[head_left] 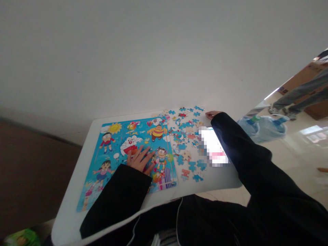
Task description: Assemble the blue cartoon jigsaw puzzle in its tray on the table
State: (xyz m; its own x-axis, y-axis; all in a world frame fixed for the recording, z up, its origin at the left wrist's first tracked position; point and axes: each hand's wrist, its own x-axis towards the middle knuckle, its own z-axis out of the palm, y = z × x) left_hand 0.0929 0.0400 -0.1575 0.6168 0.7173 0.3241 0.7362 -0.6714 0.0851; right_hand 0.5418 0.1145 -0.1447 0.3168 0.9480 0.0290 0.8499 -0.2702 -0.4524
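My left hand lies flat with fingers spread on a blue cartoon jigsaw board, which shows a white cat-like figure, several children and a yellow sun. Right of the board, loose jigsaw pieces are scattered, mostly blue. My right hand rests at the table's far edge by the wall, just beyond those pieces. Its fingers are drawn together, and whatever they may hold is hidden. A phone with a bright, blurred screen lies under my right forearm, beside the pieces.
The white table stands against a pale wall. White cables run across my front. Large water bottles stand on the floor at right. Farther back are cardboard boxes and another person's legs.
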